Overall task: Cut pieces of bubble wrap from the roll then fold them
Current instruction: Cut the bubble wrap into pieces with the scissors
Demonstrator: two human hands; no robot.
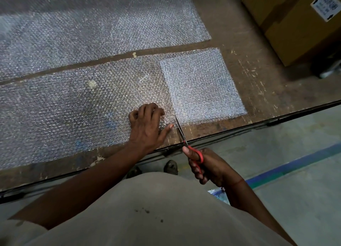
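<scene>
A long strip of bubble wrap [73,105] lies flat across the brown table [258,79]. At its right end a whiter, thicker square of bubble wrap [201,87] lies on it. My left hand [147,127] presses down on the strip near the front edge, fingers bent and thumb stretched toward the blades. My right hand [204,166] grips red-handled scissors [186,144] just off the table edge. The blades point away from me into the front edge of the wrap, beside my left thumb.
A wider sheet of bubble wrap [96,27] covers the far part of the table. A cardboard box [299,22] stands at the back right corner. Below the table edge lies grey floor with a blue line [295,164]; my shoes [170,167] show under the edge.
</scene>
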